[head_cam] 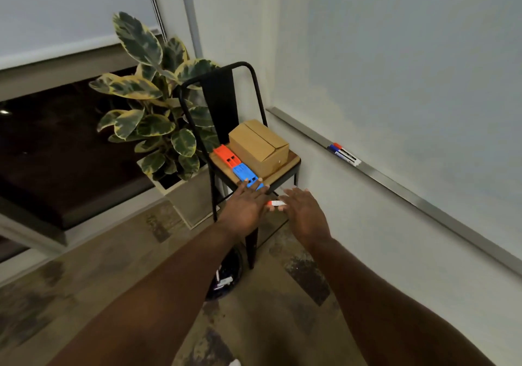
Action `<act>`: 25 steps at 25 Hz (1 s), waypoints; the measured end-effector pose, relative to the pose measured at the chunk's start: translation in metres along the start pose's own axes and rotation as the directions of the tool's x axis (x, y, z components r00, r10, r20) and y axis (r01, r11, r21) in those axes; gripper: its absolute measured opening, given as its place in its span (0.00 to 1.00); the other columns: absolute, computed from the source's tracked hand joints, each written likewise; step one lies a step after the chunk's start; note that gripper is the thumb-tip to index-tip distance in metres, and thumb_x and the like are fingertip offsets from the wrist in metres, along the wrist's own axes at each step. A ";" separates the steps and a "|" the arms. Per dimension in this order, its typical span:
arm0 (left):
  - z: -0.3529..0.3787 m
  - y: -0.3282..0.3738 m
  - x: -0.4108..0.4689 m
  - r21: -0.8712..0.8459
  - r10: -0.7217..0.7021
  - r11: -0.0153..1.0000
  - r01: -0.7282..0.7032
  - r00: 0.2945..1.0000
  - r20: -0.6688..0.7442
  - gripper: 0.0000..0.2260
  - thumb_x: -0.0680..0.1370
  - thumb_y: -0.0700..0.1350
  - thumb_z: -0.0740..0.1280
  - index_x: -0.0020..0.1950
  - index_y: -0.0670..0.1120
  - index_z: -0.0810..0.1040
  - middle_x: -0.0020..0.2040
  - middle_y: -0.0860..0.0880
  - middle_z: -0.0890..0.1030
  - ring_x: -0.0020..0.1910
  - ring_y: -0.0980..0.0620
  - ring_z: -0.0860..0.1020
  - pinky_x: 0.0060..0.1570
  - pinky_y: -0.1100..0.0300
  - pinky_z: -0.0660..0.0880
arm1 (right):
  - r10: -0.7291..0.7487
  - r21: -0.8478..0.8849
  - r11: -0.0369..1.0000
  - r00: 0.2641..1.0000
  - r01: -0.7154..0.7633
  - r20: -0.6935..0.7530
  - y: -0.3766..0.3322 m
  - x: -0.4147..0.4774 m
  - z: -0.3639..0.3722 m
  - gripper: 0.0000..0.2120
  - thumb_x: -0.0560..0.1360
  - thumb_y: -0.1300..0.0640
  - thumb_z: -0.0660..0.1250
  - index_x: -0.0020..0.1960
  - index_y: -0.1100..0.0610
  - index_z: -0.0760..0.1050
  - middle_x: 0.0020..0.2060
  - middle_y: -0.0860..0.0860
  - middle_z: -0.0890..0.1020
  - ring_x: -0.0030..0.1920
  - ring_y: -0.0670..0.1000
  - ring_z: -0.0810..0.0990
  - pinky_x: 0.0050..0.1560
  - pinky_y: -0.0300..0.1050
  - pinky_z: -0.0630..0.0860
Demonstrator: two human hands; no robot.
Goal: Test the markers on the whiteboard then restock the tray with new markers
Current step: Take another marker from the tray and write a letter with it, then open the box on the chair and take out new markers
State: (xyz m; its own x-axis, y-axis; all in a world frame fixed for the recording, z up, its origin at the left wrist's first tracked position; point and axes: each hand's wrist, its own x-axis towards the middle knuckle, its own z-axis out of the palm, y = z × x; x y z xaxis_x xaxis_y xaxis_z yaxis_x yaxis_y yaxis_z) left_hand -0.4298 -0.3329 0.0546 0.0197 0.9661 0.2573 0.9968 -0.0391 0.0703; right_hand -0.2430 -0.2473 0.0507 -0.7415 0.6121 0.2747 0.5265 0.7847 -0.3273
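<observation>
A marker with a red end and a white body sits crosswise between my two hands, just in front of the chair seat. My left hand pinches its red end, its fingers stretched over the blue marker box. My right hand touches the white end with its fingers spread. Behind the blue box lies a red marker box. A closed cardboard box stands beside both on the seat. The whiteboard fills the right, and its metal tray carries a red and a blue marker.
The black metal chair stands in the corner against the wall. A potted plant sits left of it by a dark window. A dark bin holding several markers is on the patterned carpet under the chair's front.
</observation>
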 end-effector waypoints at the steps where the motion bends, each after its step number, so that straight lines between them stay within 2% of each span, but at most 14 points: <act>1: 0.002 -0.011 -0.011 -0.001 -0.014 1.000 0.014 1.000 0.012 0.11 0.80 0.50 0.64 0.57 0.47 0.81 0.66 0.46 0.79 0.72 0.45 0.70 0.73 0.44 0.60 | -0.022 0.002 1.000 1.000 0.022 0.010 -0.007 0.004 0.013 0.17 0.79 0.54 0.61 0.63 0.59 0.80 0.62 0.59 0.82 0.64 0.62 0.79 0.69 0.60 0.67; 3: 0.008 -0.032 -0.032 0.001 -0.033 0.999 0.033 0.999 0.029 0.11 0.80 0.50 0.63 0.57 0.47 0.81 0.67 0.45 0.78 0.73 0.45 0.69 0.74 0.44 0.59 | -0.043 0.028 0.999 0.998 0.042 0.039 -0.024 0.011 0.037 0.16 0.76 0.58 0.66 0.62 0.60 0.81 0.62 0.60 0.81 0.64 0.63 0.79 0.66 0.64 0.71; 6: 0.014 -0.057 -0.062 0.023 -0.075 0.997 0.073 0.996 0.053 0.13 0.80 0.50 0.65 0.59 0.46 0.81 0.68 0.45 0.77 0.73 0.45 0.69 0.75 0.46 0.57 | -0.068 0.034 0.997 0.997 0.066 0.046 -0.051 0.016 0.069 0.16 0.75 0.59 0.66 0.60 0.61 0.82 0.60 0.60 0.82 0.63 0.63 0.80 0.65 0.66 0.72; 10: 0.033 -0.078 -0.097 0.055 -0.149 0.988 0.144 0.983 0.104 0.15 0.79 0.50 0.66 0.63 0.45 0.79 0.67 0.45 0.78 0.72 0.45 0.70 0.75 0.46 0.56 | -0.049 0.045 0.998 0.992 0.044 0.118 -0.072 0.018 0.110 0.19 0.80 0.53 0.58 0.63 0.59 0.81 0.63 0.57 0.81 0.66 0.60 0.78 0.70 0.61 0.67; 14: 0.060 -0.095 -0.131 0.081 -0.287 0.958 0.276 0.939 0.190 0.17 0.81 0.53 0.63 0.66 0.47 0.78 0.70 0.46 0.75 0.74 0.46 0.67 0.76 0.47 0.53 | -0.096 0.106 0.991 0.978 0.077 0.187 -0.080 0.018 0.157 0.17 0.79 0.55 0.62 0.64 0.58 0.81 0.63 0.56 0.82 0.67 0.59 0.77 0.72 0.58 0.65; 18: 0.087 -0.105 -0.151 0.071 -0.327 0.945 0.319 0.922 0.208 0.13 0.79 0.51 0.64 0.59 0.48 0.82 0.66 0.47 0.79 0.71 0.46 0.72 0.74 0.46 0.58 | -0.136 0.175 0.979 0.967 0.099 0.214 -0.081 0.020 0.195 0.18 0.79 0.54 0.59 0.61 0.57 0.83 0.61 0.55 0.83 0.64 0.58 0.79 0.71 0.59 0.67; 22: 0.124 -0.114 -0.169 0.039 -0.398 0.915 0.403 0.879 0.264 0.15 0.78 0.52 0.61 0.57 0.48 0.83 0.64 0.46 0.81 0.69 0.45 0.74 0.72 0.44 0.63 | -0.192 0.170 0.975 0.934 0.145 0.301 -0.078 0.020 0.237 0.17 0.72 0.57 0.67 0.59 0.57 0.83 0.59 0.55 0.84 0.62 0.58 0.81 0.69 0.61 0.69; 25: 0.153 -0.123 -0.179 0.047 -0.418 0.904 0.425 0.855 0.308 0.16 0.77 0.51 0.63 0.59 0.47 0.83 0.62 0.45 0.82 0.68 0.44 0.75 0.71 0.42 0.64 | -0.211 0.167 0.973 0.909 0.160 0.360 -0.074 0.022 0.268 0.18 0.70 0.59 0.68 0.60 0.57 0.83 0.58 0.55 0.84 0.62 0.59 0.81 0.68 0.62 0.69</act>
State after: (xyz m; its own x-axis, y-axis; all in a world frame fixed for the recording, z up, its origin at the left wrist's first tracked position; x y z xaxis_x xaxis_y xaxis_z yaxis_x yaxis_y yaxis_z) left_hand -0.5444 -0.4624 -0.1477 -0.3757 0.9206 -0.1062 0.9131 0.3874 0.1275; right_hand -0.4099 -0.3186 -0.1617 -0.9348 0.3551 -0.0071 0.3242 0.8449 -0.4255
